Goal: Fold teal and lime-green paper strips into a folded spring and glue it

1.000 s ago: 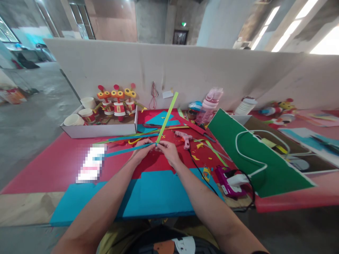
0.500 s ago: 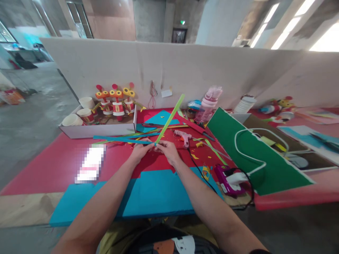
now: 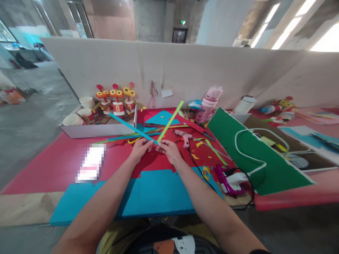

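Note:
Two paper strips, a blue strip (image 3: 129,127) and a green strip (image 3: 172,118), meet at an angle between my fingertips. My left hand (image 3: 140,150) pinches the blue strip close to that joint; its free end points up and to the left. With thumb and fingers closed, my right hand (image 3: 169,150) grips the joined ends, and the green strip rises up and to the right. The exact overlap is partly hidden by my fingers. Behind my hands, more coloured strips and yellow-handled scissors (image 3: 134,140) lie on the red table cover (image 3: 116,158).
A pink glue gun (image 3: 185,137) lies right of my hands, its cord trailing past a purple power strip (image 3: 230,181). A white box (image 3: 103,130) with paper-cup figures stands at back left. A green board (image 3: 246,158) leans at right. Blue foam sheets (image 3: 166,190) line the front edge.
The blue strip's free end has swung upward from nearly level to a slant. The green strip's top has dropped a little. Both hands keep hold near the joint.

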Available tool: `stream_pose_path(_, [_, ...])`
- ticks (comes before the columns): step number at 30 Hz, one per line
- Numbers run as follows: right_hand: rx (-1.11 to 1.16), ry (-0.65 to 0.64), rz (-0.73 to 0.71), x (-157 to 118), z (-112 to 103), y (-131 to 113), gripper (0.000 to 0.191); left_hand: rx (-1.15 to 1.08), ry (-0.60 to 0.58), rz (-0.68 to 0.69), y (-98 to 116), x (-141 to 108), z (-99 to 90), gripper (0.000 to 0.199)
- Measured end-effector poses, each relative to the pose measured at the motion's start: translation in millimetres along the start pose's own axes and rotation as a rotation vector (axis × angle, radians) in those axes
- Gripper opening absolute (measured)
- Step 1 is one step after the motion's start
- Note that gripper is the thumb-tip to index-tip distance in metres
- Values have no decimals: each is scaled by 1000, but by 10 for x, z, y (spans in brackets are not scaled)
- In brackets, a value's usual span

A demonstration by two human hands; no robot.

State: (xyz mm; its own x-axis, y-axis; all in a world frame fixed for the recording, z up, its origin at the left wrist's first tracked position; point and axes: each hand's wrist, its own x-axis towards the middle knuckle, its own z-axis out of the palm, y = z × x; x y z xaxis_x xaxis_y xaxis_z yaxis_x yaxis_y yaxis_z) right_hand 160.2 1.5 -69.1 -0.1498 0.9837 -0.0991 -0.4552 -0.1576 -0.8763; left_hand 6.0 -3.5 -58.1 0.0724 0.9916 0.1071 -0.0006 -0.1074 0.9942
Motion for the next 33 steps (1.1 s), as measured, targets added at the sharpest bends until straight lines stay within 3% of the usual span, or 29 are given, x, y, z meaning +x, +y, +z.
stream_pose_path(5, [-26, -29, -2, -6, 6, 18, 32, 28, -38, -43, 24, -21, 31, 27])
stream_pose_path(11, [-73, -84, 19, -26, 10, 7, 32, 56, 0, -66, 45, -23, 29, 24])
stream_pose_path(27, [-83, -49, 72, -12, -1, 21, 31, -11, -38, -24, 0, -12, 9, 26])
stream_pose_path(33, [-1, -31, 11, -11, 17, 26, 28, -19, -89, 9, 30, -23, 12, 28])
